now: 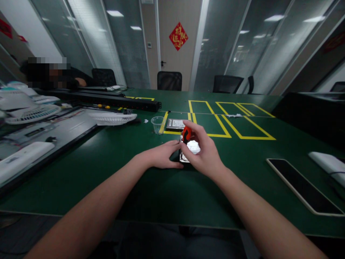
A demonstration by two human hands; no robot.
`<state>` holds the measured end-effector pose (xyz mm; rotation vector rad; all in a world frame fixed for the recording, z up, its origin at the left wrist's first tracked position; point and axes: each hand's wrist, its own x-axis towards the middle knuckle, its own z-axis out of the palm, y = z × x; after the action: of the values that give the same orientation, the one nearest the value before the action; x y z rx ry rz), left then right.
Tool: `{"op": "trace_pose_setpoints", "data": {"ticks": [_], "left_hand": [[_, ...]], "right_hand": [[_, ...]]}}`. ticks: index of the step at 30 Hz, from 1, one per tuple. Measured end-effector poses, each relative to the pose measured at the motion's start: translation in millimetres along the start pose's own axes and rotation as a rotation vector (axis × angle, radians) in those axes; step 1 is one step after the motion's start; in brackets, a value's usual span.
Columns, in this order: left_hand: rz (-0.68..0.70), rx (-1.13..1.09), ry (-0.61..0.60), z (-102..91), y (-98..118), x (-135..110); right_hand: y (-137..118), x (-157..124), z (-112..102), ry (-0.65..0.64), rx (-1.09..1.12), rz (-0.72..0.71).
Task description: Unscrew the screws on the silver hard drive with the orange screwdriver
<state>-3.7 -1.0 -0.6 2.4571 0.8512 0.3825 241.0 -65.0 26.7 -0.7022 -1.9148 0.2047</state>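
In front of me on the green table lies an opened-looking hard drive point(184, 158) with a bright, shiny silver face. My left hand point(164, 154) grips its left side, thumb at the near corner and fingers at the far one. An orange and black screwdriver point(186, 133) stands roughly upright over the drive, held by its handle between the thumb and fingers of my right hand point(206, 153). The screwdriver's tip is hidden behind my hand. Just beyond, a second hard drive point(175, 124) rests label up, with a clear plastic cup point(158, 126) to its left.
Yellow tape rectangles point(253, 138) mark the green table point(242, 180). A phone-like tablet point(304, 187) and a white device point(327, 165) lie on the right. White fan parts point(113, 118) and a long black bar point(129, 102) occupy the left. A person point(54, 77) sits at the far left.
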Motion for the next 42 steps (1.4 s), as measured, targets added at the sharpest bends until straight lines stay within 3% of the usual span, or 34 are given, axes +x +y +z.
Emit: {"op": "trace_pose_setpoints", "data": {"ticks": [26, 34, 42], "left_hand": [[-0.007, 0.017, -0.005, 0.4, 1.5, -0.6], [0.001, -0.003, 0.028, 3.6, -3.1, -1.6], [-0.006, 0.004, -0.003, 4.3, -6.7, 0.1]], "right_hand": [[2.8, -4.1, 5.6, 0.018, 0.077, 0.015], [2.2, 0.0, 0.2, 0.036, -0.006, -0.013], [2.7, -3.9, 5.4, 0.011, 0.048, 0.046]]}}
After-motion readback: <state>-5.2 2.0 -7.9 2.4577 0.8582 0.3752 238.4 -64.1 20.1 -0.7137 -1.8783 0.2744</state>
